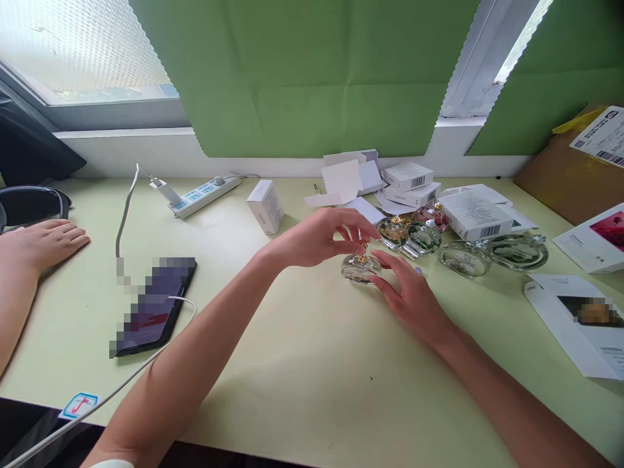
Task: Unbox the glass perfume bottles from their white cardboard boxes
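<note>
Small glass bottle (359, 268) upright on the counter (302, 364), steadied by the right hand (414, 292) with fingers spread against its side while left hand (319, 237) fingers pinch its gold top.

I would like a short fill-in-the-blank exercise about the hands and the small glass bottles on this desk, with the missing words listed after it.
1. The left hand pinches the ______-coloured top of the small glass bottle.
2. The right hand touches that bottle's side with its ______.
3. The phone lies on the desk, joined to a white ______.
4. The power strip lies near the wall, to the ______ of the bottle as seen in the picture.

Missing words: gold; fingers; cable; left
</note>
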A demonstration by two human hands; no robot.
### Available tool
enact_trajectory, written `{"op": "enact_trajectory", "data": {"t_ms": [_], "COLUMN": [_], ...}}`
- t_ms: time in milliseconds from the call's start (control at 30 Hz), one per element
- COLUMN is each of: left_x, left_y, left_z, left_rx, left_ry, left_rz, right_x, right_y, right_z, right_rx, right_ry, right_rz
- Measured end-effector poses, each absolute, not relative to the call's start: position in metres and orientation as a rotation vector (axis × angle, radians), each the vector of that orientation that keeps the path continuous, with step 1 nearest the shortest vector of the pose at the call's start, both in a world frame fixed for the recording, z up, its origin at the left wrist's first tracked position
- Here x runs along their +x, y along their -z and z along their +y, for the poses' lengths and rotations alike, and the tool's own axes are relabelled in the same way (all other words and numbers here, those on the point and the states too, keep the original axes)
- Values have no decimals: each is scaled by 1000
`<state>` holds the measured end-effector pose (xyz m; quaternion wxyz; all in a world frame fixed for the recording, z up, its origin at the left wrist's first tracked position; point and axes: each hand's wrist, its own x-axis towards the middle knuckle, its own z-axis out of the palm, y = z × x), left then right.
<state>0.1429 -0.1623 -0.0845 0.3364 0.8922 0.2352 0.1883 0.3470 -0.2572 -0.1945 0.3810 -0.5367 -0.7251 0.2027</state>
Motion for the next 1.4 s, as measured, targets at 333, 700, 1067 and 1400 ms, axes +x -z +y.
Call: {"op": "enact_trajectory", "data": {"t_ms": [333, 700, 1067, 1400], "left_x": [145, 149, 149, 153], "left_y": [86, 91, 93, 106], "left_z": [-164, -166, -164, -158], "left_rx": [2377, 2439, 2405, 2078], "left_ry": [-453, -446, -413, -461], "left_rz": [567, 577, 610, 727], "right_x": [349, 350, 350, 351], "right_y": [195, 198, 198, 198], "right_z": [-257, -256, -255, -253], "right_rx": [-1367, -1348, -1389, -1344], "right_ry": [-497, -479, -502, -510], "right_rz": [-1844, -1826, -1810, -1821]}}
